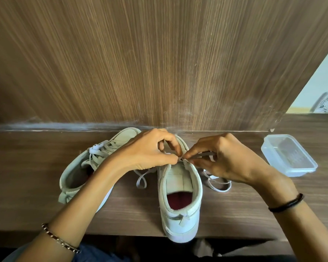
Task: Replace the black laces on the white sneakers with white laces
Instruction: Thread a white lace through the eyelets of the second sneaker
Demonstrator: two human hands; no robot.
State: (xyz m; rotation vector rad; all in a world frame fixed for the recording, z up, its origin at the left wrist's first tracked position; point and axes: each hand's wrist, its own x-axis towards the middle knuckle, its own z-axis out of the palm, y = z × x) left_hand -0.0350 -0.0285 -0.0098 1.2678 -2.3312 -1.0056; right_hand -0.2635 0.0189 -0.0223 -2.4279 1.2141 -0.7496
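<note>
— Our left hand (pixel 150 150) pinches the eyelet edge of the sneaker (pixel 180 210) at lower centre. Our right hand (pixel 225 163) pinches the white lace (pixel 206 153) just beside it.
— If our pinch slips, the tip may miss the eyelet and fray.
— And tugging one side could leave the loose ends uneven, or drag the shoe off the table (pixel 36 186) at its near edge.

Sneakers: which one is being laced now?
The upright sneaker on the right: left hand and right hand pinch its lace at the top eyelets. The tilted sneaker on the left is already laced.
</note>
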